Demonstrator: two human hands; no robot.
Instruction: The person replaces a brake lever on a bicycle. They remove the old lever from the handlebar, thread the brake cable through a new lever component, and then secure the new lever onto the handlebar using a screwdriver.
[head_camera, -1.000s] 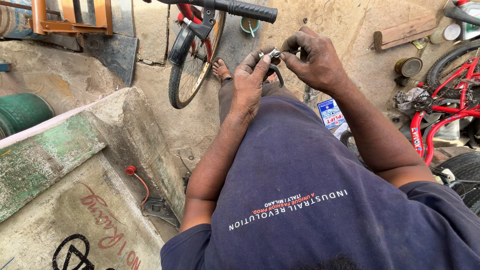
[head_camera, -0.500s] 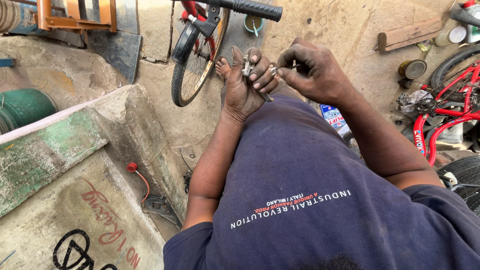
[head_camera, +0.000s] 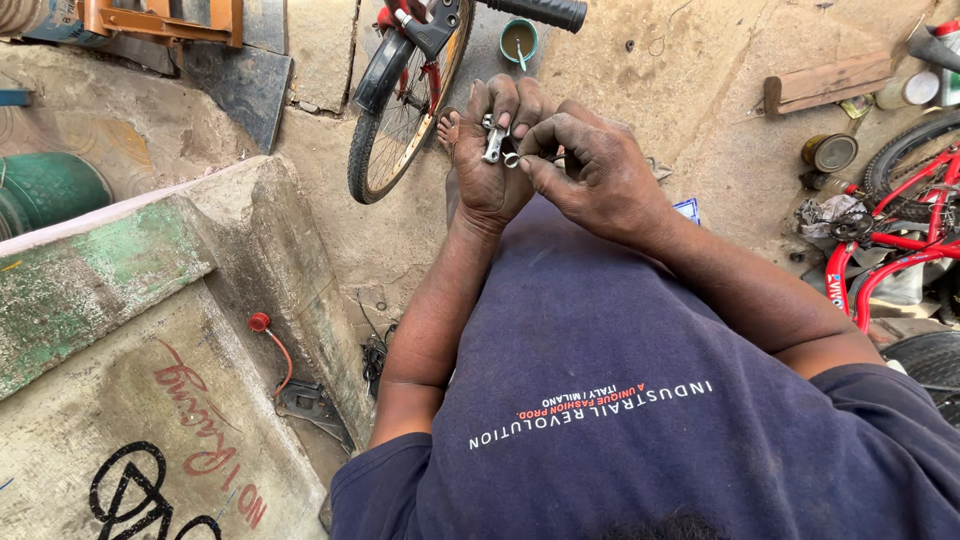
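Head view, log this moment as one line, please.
left hand: holds small metal part | right hand: fingertips pinch same part | behind: bicycle front wheel, small green cup on dirt ground

Both hands (head_camera: 545, 165) pinch one thing — small metal part (head_camera: 494, 140).

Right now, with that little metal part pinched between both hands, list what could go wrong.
1. The small metal part is held only at the fingertips of the left hand and right hand; a slip could drop it onto the dusty ground, where it may be hard to find.
2. The hands work close to the bicycle wheel and handlebar grip; an elbow nudge might tip the bike.
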